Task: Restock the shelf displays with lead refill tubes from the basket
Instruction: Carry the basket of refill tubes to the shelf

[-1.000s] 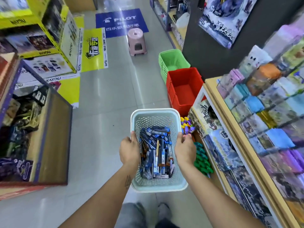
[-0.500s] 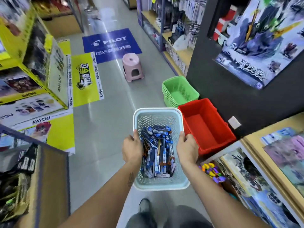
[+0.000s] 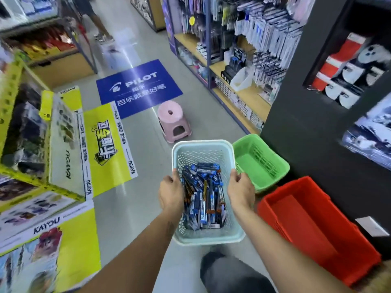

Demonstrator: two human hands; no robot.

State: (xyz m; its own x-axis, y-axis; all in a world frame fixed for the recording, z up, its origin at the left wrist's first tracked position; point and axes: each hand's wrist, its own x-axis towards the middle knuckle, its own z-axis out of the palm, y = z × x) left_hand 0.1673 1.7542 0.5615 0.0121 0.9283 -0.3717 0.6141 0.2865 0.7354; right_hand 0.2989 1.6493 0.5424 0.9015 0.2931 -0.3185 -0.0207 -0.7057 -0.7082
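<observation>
Two hands carry a pale blue basket (image 3: 203, 153) above the aisle floor: the left hand (image 3: 171, 192) grips its left rim and the right hand (image 3: 240, 190) grips its right rim, fingers curled over each edge. Between the hands, lead refill tubes (image 3: 204, 197) lie heaped inside the basket, mostly toward its near end. Just right of it sit a green basket (image 3: 262, 163) and, nearer, a red bin (image 3: 317, 227). Farther off stands a pink stool (image 3: 174, 121), with stationery shelves (image 3: 239, 66) at far right.
</observation>
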